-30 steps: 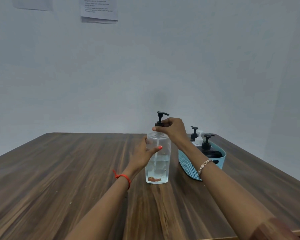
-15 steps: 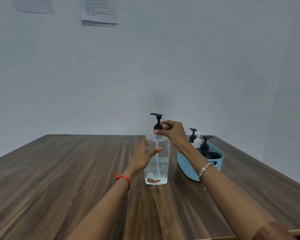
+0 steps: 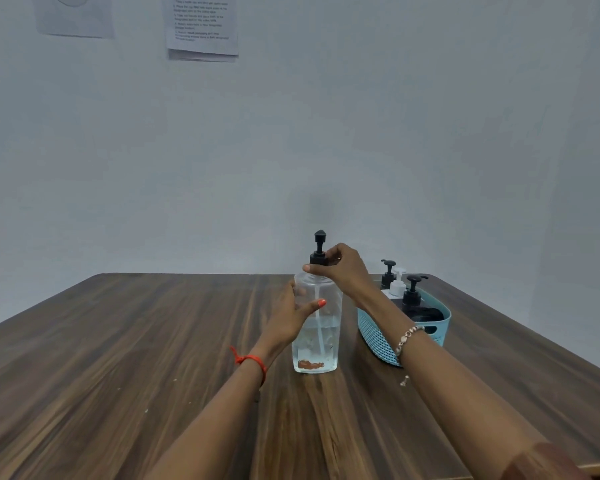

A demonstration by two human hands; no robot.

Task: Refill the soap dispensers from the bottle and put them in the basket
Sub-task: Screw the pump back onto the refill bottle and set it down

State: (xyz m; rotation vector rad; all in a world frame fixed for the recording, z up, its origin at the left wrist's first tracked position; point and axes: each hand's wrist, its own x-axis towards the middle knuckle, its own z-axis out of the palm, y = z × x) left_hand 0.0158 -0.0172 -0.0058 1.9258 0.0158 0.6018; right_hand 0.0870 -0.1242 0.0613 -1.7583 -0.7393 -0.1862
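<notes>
Near the middle of the wooden table (image 3: 118, 358) the clear pump bottle (image 3: 317, 341) stands upright, just left of the blue basket (image 3: 374, 336) and apart from it. We note the left hand (image 3: 291, 318) wrapped round the bottle's body, thumb across the front. The right hand (image 3: 342, 268) grips the black pump collar (image 3: 318, 259) at the neck, fingers curled round it. We cannot tell whether the collar is tight or loose. Liquid fills about the lower half. Three soap dispensers (image 3: 413, 301) sit in the basket.

Risks, as we judge them:
- If the left grip slackens during a twist, the bottle may spin, tip and spill.
- A cross-threaded collar could leak.
- The right forearm crosses close to the basket and could nudge it.
</notes>
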